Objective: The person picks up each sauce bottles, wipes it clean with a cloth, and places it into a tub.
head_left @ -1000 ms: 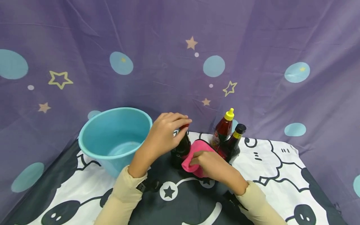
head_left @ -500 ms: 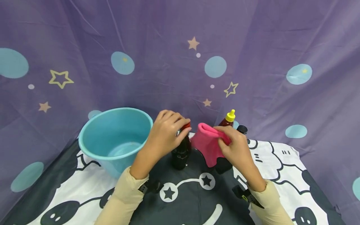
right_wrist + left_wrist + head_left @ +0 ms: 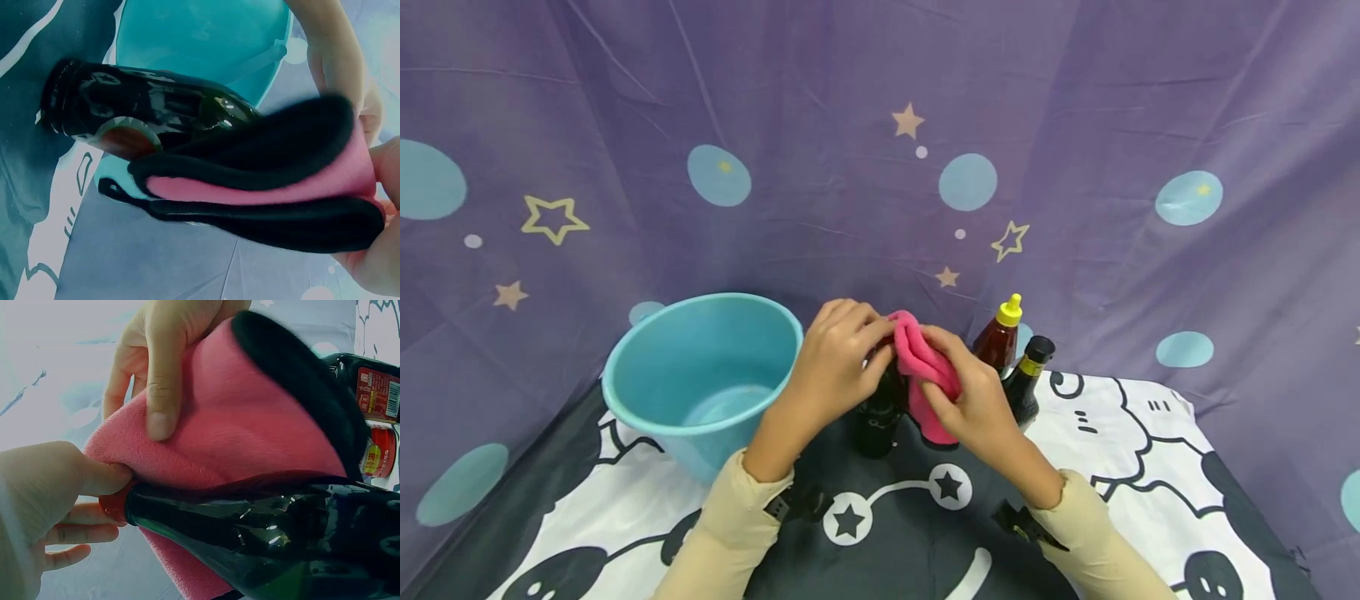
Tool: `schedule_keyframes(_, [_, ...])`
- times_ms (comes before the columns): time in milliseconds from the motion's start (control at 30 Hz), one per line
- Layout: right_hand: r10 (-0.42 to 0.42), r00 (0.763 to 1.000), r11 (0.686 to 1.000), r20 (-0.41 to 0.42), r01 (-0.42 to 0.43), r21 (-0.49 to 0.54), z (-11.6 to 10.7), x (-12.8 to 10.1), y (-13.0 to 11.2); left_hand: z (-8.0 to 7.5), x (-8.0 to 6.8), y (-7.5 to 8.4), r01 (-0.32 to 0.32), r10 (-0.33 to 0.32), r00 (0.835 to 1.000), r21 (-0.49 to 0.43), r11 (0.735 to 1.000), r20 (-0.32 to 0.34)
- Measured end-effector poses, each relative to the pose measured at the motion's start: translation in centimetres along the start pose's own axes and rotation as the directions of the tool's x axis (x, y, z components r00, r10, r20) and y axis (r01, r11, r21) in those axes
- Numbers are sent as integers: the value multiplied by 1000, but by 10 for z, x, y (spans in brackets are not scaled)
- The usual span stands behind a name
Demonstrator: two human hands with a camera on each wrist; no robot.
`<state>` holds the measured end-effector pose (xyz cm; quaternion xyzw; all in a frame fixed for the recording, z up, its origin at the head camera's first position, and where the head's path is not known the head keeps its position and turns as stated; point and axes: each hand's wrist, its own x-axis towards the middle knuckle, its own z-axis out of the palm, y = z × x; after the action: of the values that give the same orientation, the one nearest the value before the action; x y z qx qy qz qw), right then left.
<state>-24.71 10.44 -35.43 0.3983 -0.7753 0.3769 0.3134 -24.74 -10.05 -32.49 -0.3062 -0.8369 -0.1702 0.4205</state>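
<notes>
A dark glass bottle [image 3: 876,423] stands upright on the cloth-covered table. At its top, my left hand [image 3: 841,360] pinches the red cap [image 3: 114,505] between thumb and fingers. My right hand [image 3: 973,404] grips a folded pink cloth [image 3: 921,362] with black edging, thumb on the near side. The cloth lies against the bottle's neck and shoulder; in the left wrist view, pink also shows on the bottle's other side. Seen from the right wrist, the cloth's black edges [image 3: 269,231] hang in loose folds and cover part of the bottle.
A light blue bucket [image 3: 703,429] stands left of the bottle, close to my left forearm. Right of the cloth are a yellow-capped sauce bottle [image 3: 997,337] and a black-capped bottle [image 3: 1028,379]. A purple curtain [image 3: 820,167] hangs behind the table.
My right hand lifted the pink cloth from the bottle's lower side, swung it out to the right, then brought it back left against the neck. My left hand stayed at the cap.
</notes>
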Motion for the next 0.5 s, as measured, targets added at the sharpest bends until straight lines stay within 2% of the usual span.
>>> schedule_keyframes(133, [10, 1000, 1000, -26, -11, -28, 3, 0, -3, 0, 1, 0, 2, -2, 1000, -32, 999, -4])
schedule_keyframes(300, [-12, 993, 996, -114, 3, -86, 4, 3, -5, 1, 1, -2, 9, -8, 1000, -73, 997, 6])
schedule_keyframes(500, [43, 983, 996, -178, -56, -73, -1, 7, -3, 1, 1, -4, 6, -4, 1000, -113, 994, 18])
